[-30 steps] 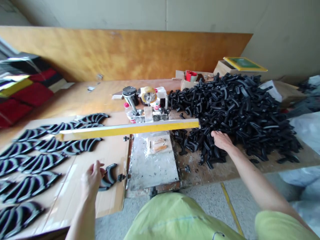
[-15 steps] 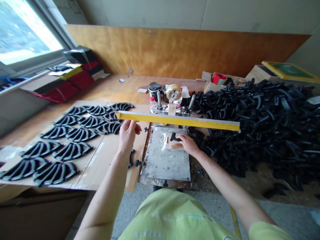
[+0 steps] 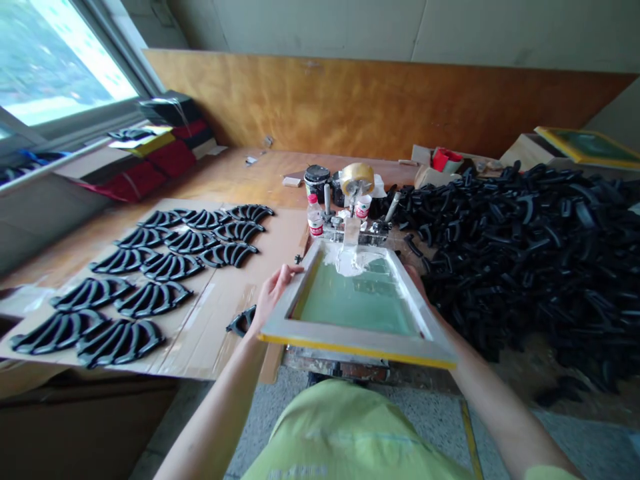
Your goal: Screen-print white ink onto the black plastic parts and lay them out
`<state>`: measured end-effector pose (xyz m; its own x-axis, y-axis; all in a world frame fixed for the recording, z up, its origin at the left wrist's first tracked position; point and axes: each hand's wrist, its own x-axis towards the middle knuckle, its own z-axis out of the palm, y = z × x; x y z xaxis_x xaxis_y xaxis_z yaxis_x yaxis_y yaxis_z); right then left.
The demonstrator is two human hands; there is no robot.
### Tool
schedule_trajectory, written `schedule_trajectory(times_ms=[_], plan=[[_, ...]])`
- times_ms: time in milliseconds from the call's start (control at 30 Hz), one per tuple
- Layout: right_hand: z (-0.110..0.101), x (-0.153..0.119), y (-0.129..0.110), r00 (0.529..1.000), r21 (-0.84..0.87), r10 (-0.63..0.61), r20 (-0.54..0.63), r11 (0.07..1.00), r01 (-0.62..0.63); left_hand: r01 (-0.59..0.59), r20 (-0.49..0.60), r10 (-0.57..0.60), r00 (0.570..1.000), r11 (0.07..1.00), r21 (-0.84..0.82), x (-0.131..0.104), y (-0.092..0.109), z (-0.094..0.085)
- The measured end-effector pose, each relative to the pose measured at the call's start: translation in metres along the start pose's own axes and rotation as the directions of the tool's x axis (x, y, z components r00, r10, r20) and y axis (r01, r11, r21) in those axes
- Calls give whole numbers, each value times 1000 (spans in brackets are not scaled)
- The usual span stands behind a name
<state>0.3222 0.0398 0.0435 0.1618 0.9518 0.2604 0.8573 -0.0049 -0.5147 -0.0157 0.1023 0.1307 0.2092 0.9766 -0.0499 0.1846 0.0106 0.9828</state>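
Note:
A screen frame (image 3: 357,333) with green mesh and a yellow front edge lies low over the metal base in front of me, its far end under the clamp bar (image 3: 357,233). White paste is smeared on the far part of the mesh. My left hand (image 3: 279,287) grips the frame's left side, fingers closed at the edge. At the right side of the frame is my right hand (image 3: 416,283), mostly hidden behind it; its fingers cannot be made out. Left of the frame, one dark curved piece (image 3: 243,321) lies on the cardboard.
Rows of black fan-shaped pieces (image 3: 120,340) cover the cardboard (image 3: 200,333) at left. A large heap of black parts (image 3: 540,253) fills the right side. Behind the frame stand a bottle (image 3: 315,217), a dark tub (image 3: 317,181) and a tape roll (image 3: 357,179).
The frame has swung down from its raised, edge-on position. My left hand now holds its side; my right hand has left the small black piece on the base and moved to the frame's right side.

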Motion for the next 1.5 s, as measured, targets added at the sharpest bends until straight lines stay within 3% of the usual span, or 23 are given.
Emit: schedule_trajectory(times_ms=[67,133,200,267,367,433,500,600,667,700,833,900,1000,1100,1233,1333,1433,1500], plan=[[-14,17,5,989,-18,54,-136,998,-57,131,83,-133,988,991,30,-14,-34,-2],[-16,41,-10,975,-54,-16,-220,999,4,212,111,-214,971,977,32,-23,-69,2],[-7,67,-38,970,-113,-164,-178,983,145,235,88,-238,967,971,35,-26,-97,8],[9,89,-67,970,-184,-243,-25,955,234,231,72,-234,970,972,49,-25,-114,14],[32,97,-89,954,-277,-195,230,926,256,220,79,-227,971,972,88,-22,-124,16],[39,84,-90,936,-313,-184,301,908,279,214,81,-224,971,969,119,-22,-125,15],[37,62,-84,900,-289,-274,338,880,376,211,74,-223,972,968,138,-22,-126,14],[22,37,-76,782,-147,-470,409,812,565,218,58,-228,972,966,139,-24,-124,14],[11,34,-74,724,-57,-527,445,790,610,211,63,-221,973,968,133,-25,-121,14],[8,36,-75,720,-33,-524,455,798,601,205,69,-215,974,970,131,-26,-119,14],[12,38,-78,834,-81,-428,348,872,482,208,69,-214,974,974,93,-27,-112,14],[19,28,-77,842,-92,-448,300,865,493,224,62,-228,972,973,64,-27,-110,14],[23,16,-75,806,-31,-495,324,846,532,243,58,-245,968,969,32,-29,-107,16],[20,36,-79,872,-25,-399,284,906,423,287,89,-285,954,958,-7,-30,-95,13],[6,93,-82,962,-102,-230,151,964,246,325,162,-308,937,942,-89,-29,-59,0],[-14,117,-58,991,-99,-135,1,986,134,268,169,-245,955,955,-127,-23,-21,-7],[-30,107,-13,975,-11,102,-197,994,-106,143,83,-127,988,959,-243,-6,18,-3],[-27,84,12,935,11,271,-230,961,-276,50,27,-44,999,943,-330,11,40,4]])
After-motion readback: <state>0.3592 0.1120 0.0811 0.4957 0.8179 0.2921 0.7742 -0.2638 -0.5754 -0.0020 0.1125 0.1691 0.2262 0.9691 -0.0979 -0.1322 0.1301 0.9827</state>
